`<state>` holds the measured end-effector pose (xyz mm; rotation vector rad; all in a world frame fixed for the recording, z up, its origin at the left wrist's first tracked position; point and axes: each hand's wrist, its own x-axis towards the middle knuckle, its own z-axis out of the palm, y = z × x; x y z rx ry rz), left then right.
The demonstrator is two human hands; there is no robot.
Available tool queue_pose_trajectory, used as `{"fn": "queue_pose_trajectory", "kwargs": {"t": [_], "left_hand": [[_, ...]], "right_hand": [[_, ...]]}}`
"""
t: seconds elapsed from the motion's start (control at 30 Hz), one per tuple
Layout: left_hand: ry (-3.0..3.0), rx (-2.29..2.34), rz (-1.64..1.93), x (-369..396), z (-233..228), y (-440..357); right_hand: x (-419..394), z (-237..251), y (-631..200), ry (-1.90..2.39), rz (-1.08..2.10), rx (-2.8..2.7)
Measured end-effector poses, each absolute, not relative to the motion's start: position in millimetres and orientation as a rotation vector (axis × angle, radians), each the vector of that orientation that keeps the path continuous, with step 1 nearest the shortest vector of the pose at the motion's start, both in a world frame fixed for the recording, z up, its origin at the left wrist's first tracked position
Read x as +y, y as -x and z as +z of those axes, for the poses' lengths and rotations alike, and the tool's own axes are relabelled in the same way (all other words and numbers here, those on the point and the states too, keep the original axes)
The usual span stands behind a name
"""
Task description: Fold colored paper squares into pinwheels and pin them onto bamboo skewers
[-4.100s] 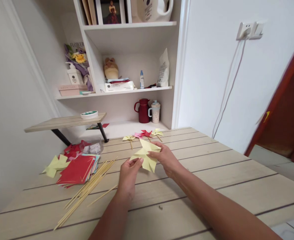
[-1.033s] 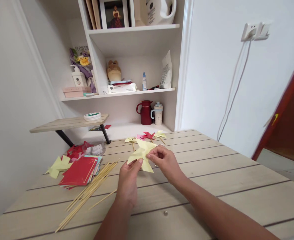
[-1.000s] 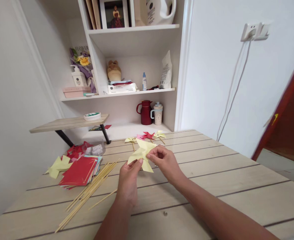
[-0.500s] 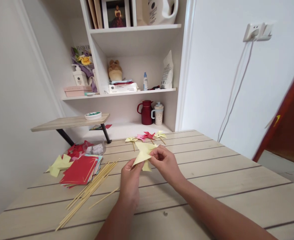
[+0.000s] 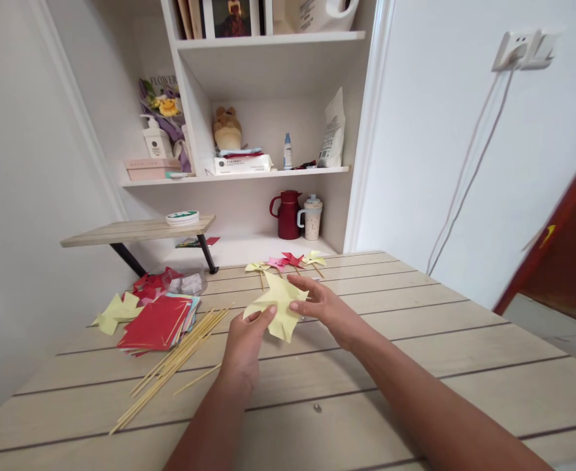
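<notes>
Your left hand pinches the left blade of the yellow paper pinwheel; your right hand, fingers spread, touches its right side with the thumb. Tilted half a second ago, it now faces you above the table; shaping appears unfinished.

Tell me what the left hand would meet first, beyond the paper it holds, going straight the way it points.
Probably the pink pinwheel near the far edge of the table, though depth is unclear and the left hand might pass above it.
</notes>
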<state>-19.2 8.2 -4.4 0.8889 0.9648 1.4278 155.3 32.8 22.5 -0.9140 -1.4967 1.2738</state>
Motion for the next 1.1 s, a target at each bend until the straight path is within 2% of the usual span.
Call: {"fn": "queue_pose_trajectory", "kwargs": {"t": [0.27, 0.5, 0.77, 1.1], "left_hand": [[-1.061, 1.075, 1.343, 8.5, -5.4, 16.6], [-1.138, 1.203, 1.430, 10.4, -3.1, 11.7], [-0.987, 1.060, 1.448, 6.3, -1.4, 13.0], [-0.922, 0.948, 1.408, 6.9, -3.2, 13.7]], "right_hand": [[33.0, 21.5, -154.1, 0.897, 1.345, -1.497], [33.0, 18.3, -146.6, 1.011, 1.373, -1.431], [35.5, 16.6, -144.8, 0.970, 1.447, -1.151], [28.2, 17.4, -141.3, 0.910, 1.506, -1.170]]}}
